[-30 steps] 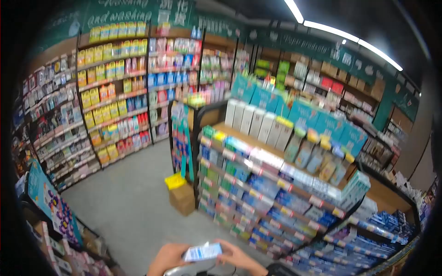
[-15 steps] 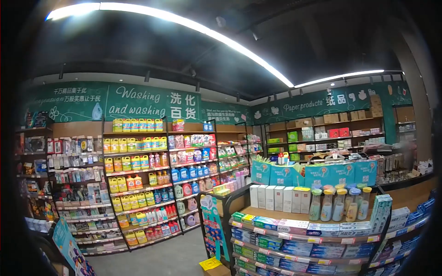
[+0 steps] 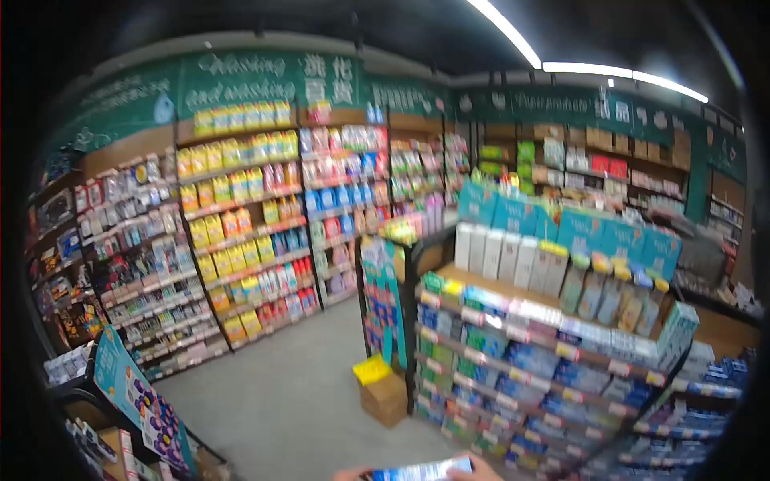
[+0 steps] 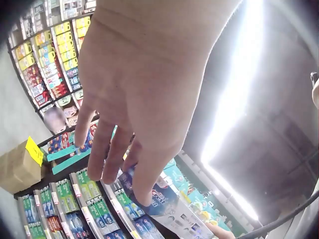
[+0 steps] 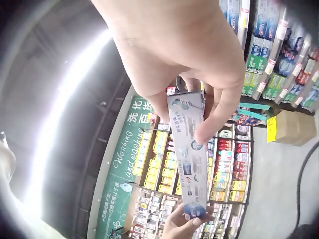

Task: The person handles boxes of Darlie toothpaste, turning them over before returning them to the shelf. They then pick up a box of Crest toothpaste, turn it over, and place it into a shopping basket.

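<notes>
A long, narrow toothpaste box (image 5: 188,149), pale with blue ends, lies between my two hands. At the bottom edge of the head view only a strip of the box (image 3: 421,471) shows, with a bit of each hand. My left hand (image 4: 134,94) pinches one end, its thumb on the printed face and its fingers behind. The opposite end is gripped by my right hand (image 5: 184,55), thumb on one side and fingers on the other. Most of both hands is cut off in the head view.
A shelf unit of toothpaste boxes (image 3: 513,357) stands ahead to the right, bottles (image 3: 613,297) on its top. A brown carton (image 3: 383,399) with a yellow sheet sits on the floor at its end. Wall shelves of yellow bottles (image 3: 233,192) stand behind; a teal display board (image 3: 136,393) is at left.
The head view swung up, losing the hands, then came back down. The hands and toothpaste box now appear lower and further right than a second ago, still together.
</notes>
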